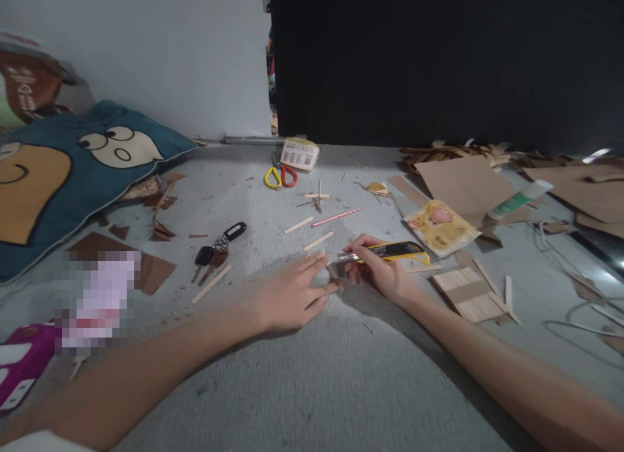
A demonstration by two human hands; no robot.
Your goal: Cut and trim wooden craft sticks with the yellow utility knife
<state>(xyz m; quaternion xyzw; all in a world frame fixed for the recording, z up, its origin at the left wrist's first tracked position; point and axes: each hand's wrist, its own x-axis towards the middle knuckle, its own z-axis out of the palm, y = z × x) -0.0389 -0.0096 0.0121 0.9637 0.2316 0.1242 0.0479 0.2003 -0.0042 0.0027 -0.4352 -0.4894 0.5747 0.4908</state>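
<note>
My right hand (pixel 377 273) grips a yellow-and-black box cutter (pixel 397 250), its metal blade end pointing left toward my left fingertips. Flat on the grey surface lies my left hand (pixel 295 292), fingers stretched out and spread. Its fingertips touch or press a small thin piece (pixel 332 270) that is too blurred to name surely. Just beyond my hands are two wooden craft sticks, one nearer (pixel 318 241) and one farther (pixel 298 225), beside a pink striped pencil (pixel 336 218). Behind them, several crossed sticks (pixel 318 196) form a small figure.
A bundle of craft sticks (pixel 468 294), a yellow packet (pixel 441 226) and a glue stick (pixel 521 199) lie right, by brown cardboard (pixel 463 179). Scissors (pixel 281 176) are at the back. Left are keys (pixel 212 255), another stick (pixel 211 284) and a blue cushion (pixel 63 179).
</note>
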